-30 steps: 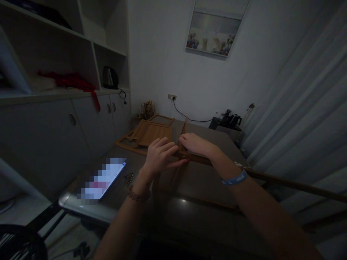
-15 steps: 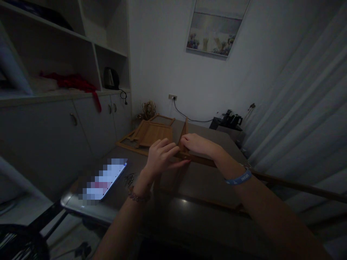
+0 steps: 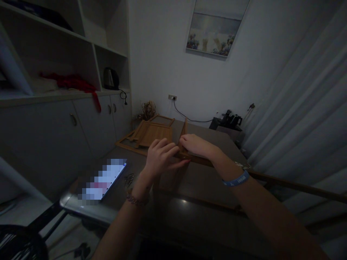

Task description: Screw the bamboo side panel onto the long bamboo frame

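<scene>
My left hand point(image 3: 161, 157) is closed around the near end of a long wooden rail point(image 3: 284, 183), its thumb stretched along the underside. That rail runs off to the right, beneath my right forearm. Where the rail meets a short wooden piece point(image 3: 184, 127) that points away from me, my right hand point(image 3: 197, 144) is closed on the short piece with bent fingers. Its fingertips are hidden, so I cannot tell whether a small part is between them. Left of my left wrist lies a small pile of metal screws point(image 3: 129, 179) on the dark table point(image 3: 208, 204).
A lit phone point(image 3: 105, 182) rests near the table's left edge. Farther back lie a slatted wooden panel point(image 3: 154, 133) and wooden frames point(image 3: 127, 146). White cabinets point(image 3: 89, 115) stand at the left, a curtain point(image 3: 306, 119) hangs at the right, and a black chair point(image 3: 21, 242) is at lower left.
My right wrist and forearm have shifted slightly left and down. Both hands keep their hold, and the wooden pieces have hardly moved.
</scene>
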The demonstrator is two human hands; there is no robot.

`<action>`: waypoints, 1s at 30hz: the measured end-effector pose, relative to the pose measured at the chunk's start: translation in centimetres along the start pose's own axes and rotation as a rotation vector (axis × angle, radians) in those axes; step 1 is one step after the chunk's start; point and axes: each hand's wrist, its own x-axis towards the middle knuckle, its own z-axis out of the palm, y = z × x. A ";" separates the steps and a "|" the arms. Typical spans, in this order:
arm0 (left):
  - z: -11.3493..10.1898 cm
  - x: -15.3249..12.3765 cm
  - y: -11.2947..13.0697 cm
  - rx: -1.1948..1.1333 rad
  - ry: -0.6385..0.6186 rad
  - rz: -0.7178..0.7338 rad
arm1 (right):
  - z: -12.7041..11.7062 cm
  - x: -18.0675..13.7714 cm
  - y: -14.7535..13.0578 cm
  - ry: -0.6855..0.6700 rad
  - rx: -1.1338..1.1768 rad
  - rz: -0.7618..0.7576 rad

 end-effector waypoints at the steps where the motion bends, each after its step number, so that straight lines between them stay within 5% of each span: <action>1: -0.1 0.0 0.1 0.002 -0.008 -0.012 | 0.0 0.0 0.0 0.004 -0.006 -0.004; 12: -0.3 1.5 2.1 -0.010 -0.077 -0.069 | -0.2 -0.3 0.1 -0.022 0.029 -0.039; 30: 0.6 0.8 2.3 -0.044 0.069 -0.069 | 0.0 -0.6 0.5 0.001 0.111 0.078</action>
